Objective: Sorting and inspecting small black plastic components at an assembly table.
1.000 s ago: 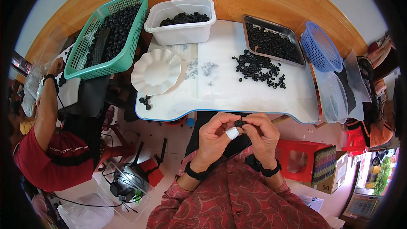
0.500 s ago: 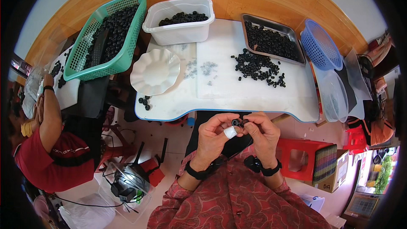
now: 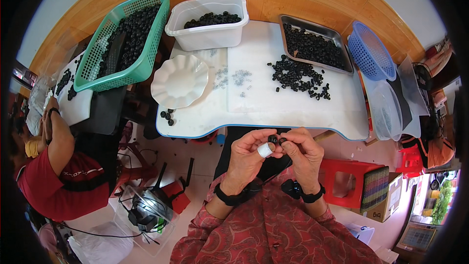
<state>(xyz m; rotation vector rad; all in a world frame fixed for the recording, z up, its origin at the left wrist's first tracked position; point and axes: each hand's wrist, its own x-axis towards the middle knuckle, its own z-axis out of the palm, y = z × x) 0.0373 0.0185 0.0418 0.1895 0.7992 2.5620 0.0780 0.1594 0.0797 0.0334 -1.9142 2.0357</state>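
black rubbery-looking rings are what we find in hand: the left hand (image 3: 250, 152) and the right hand (image 3: 302, 149) meet just below the near edge of the white table (image 3: 273, 115), fingertips pinched together on one or two small black pieces (image 3: 276, 140). the left thumb wears a white wrap (image 3: 265, 150), pressed close under the pieces. both hands are closed narrow on the parts, none of the fingers spread. whether the two pieces are being joined or pulled apart we cannot tell at this size.

in our judgement the step is best done with the pinch kept on the rim of each piece, the wrapped thumb taking the push, and the hands over the lap so a slip does not reach the floor.

noted nearby: a loose pile of black pieces (image 3: 298, 77) on the table, a metal tray (image 3: 315, 46) behind it, a white tub (image 3: 209, 22), a green basket (image 3: 124, 39), a scalloped white plate (image 3: 179, 81), and small pale parts (image 3: 234, 78) scattered mid-table. another person in red (image 3: 58, 176) works at the left.
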